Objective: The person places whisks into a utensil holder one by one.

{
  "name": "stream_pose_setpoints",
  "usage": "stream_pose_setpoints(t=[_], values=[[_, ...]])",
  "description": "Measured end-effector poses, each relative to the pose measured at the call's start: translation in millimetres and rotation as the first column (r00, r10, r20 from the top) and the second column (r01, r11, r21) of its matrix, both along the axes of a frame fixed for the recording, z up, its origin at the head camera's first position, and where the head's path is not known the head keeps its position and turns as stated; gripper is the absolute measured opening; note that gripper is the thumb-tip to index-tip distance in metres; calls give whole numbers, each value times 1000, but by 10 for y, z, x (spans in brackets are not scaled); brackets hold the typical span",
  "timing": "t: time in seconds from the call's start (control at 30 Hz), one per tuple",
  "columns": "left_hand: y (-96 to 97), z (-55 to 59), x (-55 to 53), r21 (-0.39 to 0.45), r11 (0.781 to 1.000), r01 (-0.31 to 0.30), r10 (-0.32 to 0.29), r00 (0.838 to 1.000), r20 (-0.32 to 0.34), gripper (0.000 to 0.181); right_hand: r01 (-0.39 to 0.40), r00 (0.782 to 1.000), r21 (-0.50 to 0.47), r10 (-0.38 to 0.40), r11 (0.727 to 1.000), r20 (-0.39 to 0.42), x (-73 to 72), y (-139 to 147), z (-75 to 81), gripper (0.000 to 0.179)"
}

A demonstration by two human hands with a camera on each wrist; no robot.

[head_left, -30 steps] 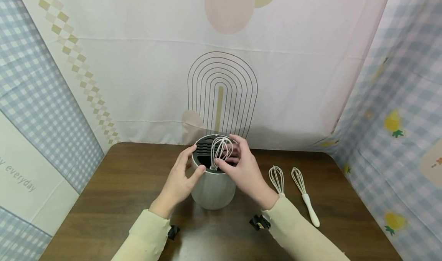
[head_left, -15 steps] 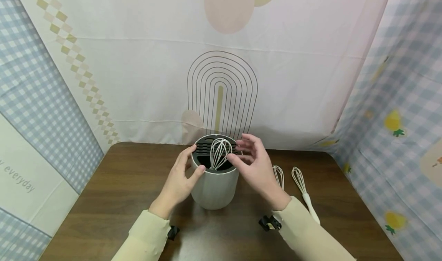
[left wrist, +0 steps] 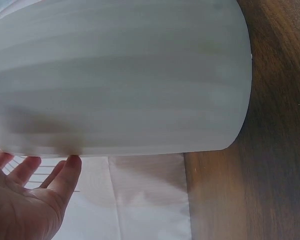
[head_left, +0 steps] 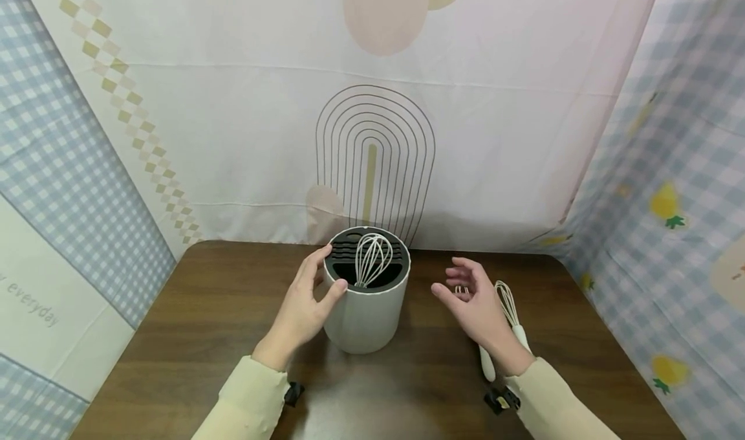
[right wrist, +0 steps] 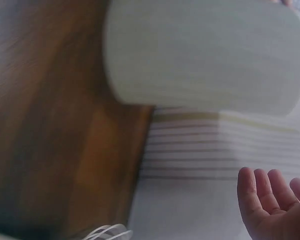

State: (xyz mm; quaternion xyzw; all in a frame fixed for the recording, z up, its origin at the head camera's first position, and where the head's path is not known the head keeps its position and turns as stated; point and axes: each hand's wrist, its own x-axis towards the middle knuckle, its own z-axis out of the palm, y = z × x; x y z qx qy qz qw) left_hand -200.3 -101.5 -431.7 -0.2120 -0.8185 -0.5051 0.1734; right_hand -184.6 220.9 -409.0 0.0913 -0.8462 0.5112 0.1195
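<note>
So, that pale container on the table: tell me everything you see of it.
The pale container is a grey-white cylinder with broad, faint vertical ribs; it looks like plastic, though I can't be sure. A dark insert fills its top, with wavy slots towards the back and a large opening at the front. A whisk sits in that opening, wires up, handle largely hidden. The container is upright on the wooden table, and the person's left grip touches it near the rim.

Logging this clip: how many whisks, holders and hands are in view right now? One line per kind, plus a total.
Whisks: 3 (inner whisk in the holder; middle whisk, mostly hidden by the right hand; outer whisk, partly hidden)
Holders: 1
Hands: 2 (right hand, left hand)
Total: 6
</note>
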Motion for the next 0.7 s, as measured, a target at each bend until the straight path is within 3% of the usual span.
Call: stream_pose_setpoints(t=[0.33,0.5,0.7], values=[[38,8,17,26,1000,8,-8,1000,8,65,100,987,107,-112,989,116,107,387,-397,72],[37,21,26,26,1000,-4,4,1000,9,66,156,970,173,-184,972,159,149,507,-507,77],[21,22,24,17,1000,-13,13,1000,14,65,204,954,175,-236,963,183,152,587,-595,77]])
